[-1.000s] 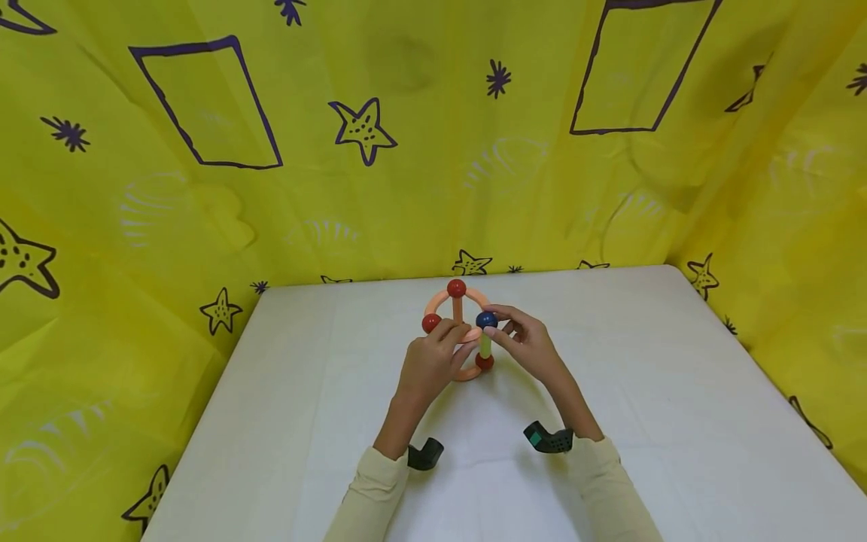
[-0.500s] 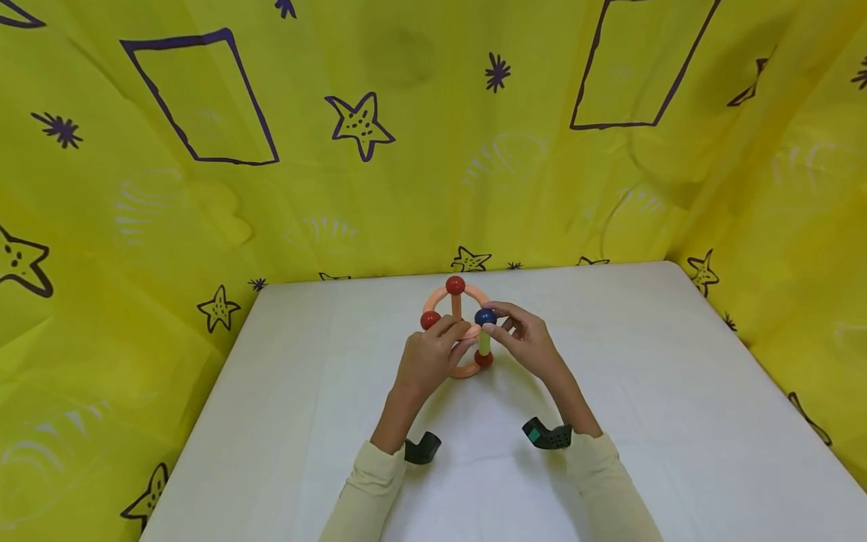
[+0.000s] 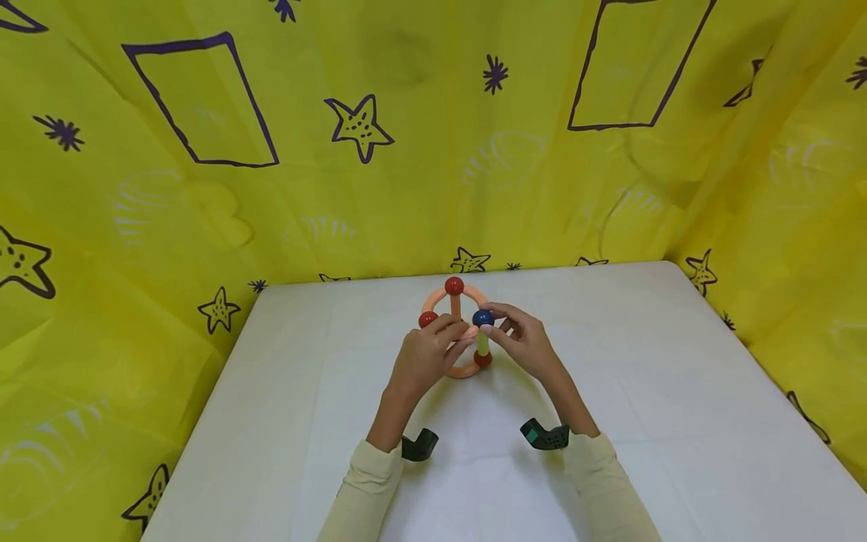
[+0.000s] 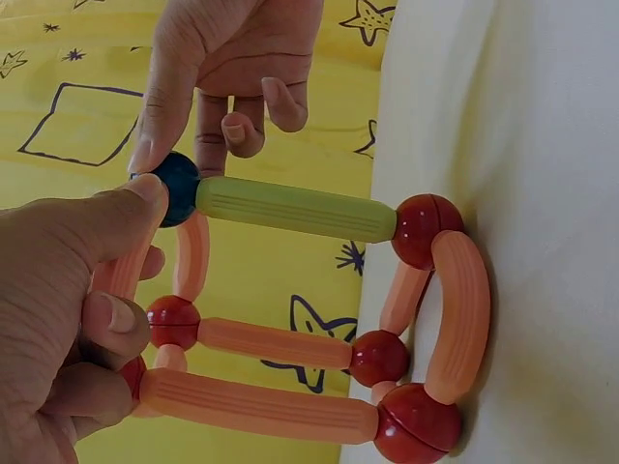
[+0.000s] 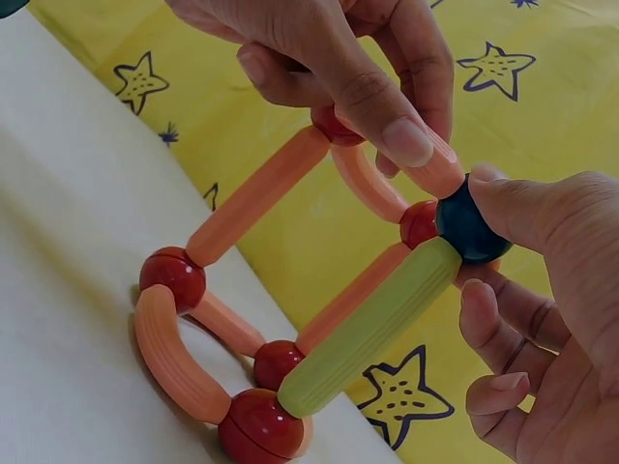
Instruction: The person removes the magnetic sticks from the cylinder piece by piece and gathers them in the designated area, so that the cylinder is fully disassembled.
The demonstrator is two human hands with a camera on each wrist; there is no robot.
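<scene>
A frame of red balls, straight orange rods and curved orange rods stands on the table, with one green rod [image 4: 295, 209] upright at its near right corner. That rod joins a red ball [image 5: 261, 427] at the bottom to a blue ball [image 5: 471, 224] on top. My right hand [image 3: 524, 340] pinches the blue ball between thumb and fingers. With my left hand [image 3: 428, 354] I grip an upper curved orange rod [image 5: 435, 166], whose end meets the blue ball. Part of that rod is hidden by my fingers.
The frame rests on a white table [image 3: 325, 391] with a yellow patterned curtain [image 3: 420, 196] behind and at the sides. A dark wrist-worn device [image 3: 546, 435] sits at my right wrist, another dark device [image 3: 420, 445] at my left.
Both hands keep their hold on the frame. The whole scene shifts very slightly in view; little else differs.
</scene>
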